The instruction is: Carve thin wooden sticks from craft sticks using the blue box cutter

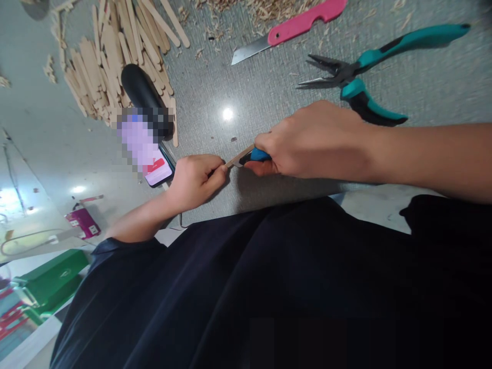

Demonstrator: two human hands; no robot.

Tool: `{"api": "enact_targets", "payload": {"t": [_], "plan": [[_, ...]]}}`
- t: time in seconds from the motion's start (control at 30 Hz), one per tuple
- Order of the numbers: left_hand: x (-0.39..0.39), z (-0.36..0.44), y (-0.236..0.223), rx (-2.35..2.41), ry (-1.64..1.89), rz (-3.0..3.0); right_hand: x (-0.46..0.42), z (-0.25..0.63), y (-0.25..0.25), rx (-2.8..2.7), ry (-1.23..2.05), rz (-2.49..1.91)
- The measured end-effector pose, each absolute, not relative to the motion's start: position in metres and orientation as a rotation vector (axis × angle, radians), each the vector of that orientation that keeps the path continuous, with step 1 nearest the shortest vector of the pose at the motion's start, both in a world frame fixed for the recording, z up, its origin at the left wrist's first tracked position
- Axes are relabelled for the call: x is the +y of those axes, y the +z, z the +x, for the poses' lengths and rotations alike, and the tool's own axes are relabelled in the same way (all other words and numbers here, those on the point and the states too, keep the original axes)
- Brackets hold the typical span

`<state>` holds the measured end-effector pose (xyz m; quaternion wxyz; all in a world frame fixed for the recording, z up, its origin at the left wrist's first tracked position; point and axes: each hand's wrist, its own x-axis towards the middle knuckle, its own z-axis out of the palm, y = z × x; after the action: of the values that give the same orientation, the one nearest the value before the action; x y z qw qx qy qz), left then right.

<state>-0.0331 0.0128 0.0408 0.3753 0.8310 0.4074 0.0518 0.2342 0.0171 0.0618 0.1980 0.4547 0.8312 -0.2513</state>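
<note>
One stick (242,154), end pinched by left hand (198,179), reaching right hand (317,139) clasping blue knife (260,154).

phone scrn (160,177) mostly pixelated | blue hdl (260,154) mostly hid in R grip (311,141) | stick (240,155) ends hid by L grip (200,178) & R grip | shavings pile (274,7) cut @ top edge

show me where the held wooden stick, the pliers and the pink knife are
Wooden stick (242,154), head view, on its exposed stretch
Pliers (346,74), head view, on the dark pivot joint
Pink knife (287,32), head view, on its handle near the blade
</note>
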Motion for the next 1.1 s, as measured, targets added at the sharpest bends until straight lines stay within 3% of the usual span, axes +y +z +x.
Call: {"api": "enact_targets", "payload": {"t": [0.77,1.1], "plan": [[0.017,-0.033,0.042,1.091,0.042,2.103,0.008,0.236,0.048,2.399,-0.602,1.284],[0.014,-0.033,0.038,1.101,0.079,2.118,0.007,0.232,0.048,2.378,-0.706,1.367]]}}
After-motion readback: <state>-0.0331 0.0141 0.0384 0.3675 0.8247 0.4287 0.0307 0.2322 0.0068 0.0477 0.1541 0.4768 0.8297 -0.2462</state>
